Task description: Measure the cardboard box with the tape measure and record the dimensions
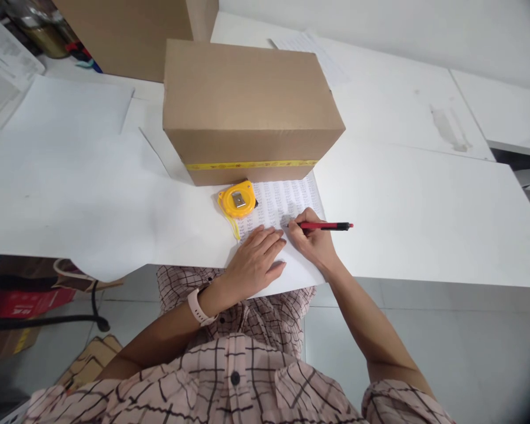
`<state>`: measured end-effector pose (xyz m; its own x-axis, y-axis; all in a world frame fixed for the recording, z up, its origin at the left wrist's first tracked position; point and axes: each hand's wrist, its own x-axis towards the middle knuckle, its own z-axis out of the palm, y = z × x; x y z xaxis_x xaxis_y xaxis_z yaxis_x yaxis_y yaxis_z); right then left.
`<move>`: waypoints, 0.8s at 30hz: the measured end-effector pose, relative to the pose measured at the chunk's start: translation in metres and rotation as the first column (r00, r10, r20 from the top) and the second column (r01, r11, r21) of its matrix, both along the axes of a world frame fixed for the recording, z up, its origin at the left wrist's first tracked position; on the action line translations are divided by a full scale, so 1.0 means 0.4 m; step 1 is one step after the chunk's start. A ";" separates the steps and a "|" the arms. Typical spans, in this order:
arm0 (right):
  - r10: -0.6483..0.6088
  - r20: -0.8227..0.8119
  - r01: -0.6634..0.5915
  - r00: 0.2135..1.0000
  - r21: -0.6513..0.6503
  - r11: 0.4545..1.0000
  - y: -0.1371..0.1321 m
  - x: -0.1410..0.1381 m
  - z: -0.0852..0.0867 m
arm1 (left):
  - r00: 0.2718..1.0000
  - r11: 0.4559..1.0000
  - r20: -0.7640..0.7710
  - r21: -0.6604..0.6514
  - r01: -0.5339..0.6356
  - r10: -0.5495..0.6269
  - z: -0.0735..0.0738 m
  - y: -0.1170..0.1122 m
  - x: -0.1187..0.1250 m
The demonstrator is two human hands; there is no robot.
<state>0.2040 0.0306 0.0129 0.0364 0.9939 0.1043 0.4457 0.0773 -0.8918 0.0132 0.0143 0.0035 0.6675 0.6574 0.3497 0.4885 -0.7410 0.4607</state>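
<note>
A red and black pen [329,226] is gripped in my right hand [311,238], its tip end at a sheet of paper [300,268] covered with rows of small writing. My left hand [258,259] lies flat on the lower part of that sheet, fingers stretched out and holding nothing. Just beyond it rests a yellow tape measure [239,200] with a yellow wrist cord, partly on the sheet. A closed cardboard box [256,88] with a strip of yellow tape stands behind the sheet and hides its far end.
Another cardboard box [128,35] stands at the back left, near jars [48,38]. Large white sheets [70,176] spread over the left of the white table [424,218], one hanging over its front edge. More paper [307,50] lies behind the taped box.
</note>
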 end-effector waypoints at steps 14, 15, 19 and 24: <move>0.007 -0.023 -0.007 1.000 0.024 1.000 0.004 0.003 -0.006 | 1.000 0.998 -0.007 0.064 -0.013 0.014 0.003 -0.001 0.000; 0.008 -0.025 -0.007 1.000 0.025 1.000 0.004 0.003 -0.007 | 1.000 0.998 -0.005 0.067 -0.014 0.014 0.003 0.000 0.000; 0.001 -0.033 0.000 0.999 0.025 1.000 0.003 0.005 -0.007 | 1.000 0.999 -0.011 0.048 -0.008 0.009 0.001 -0.001 -0.001; -0.022 -0.030 0.023 0.999 0.026 0.999 0.003 0.009 -0.008 | 1.000 0.998 -0.011 0.057 -0.010 0.011 -0.002 -0.001 -0.002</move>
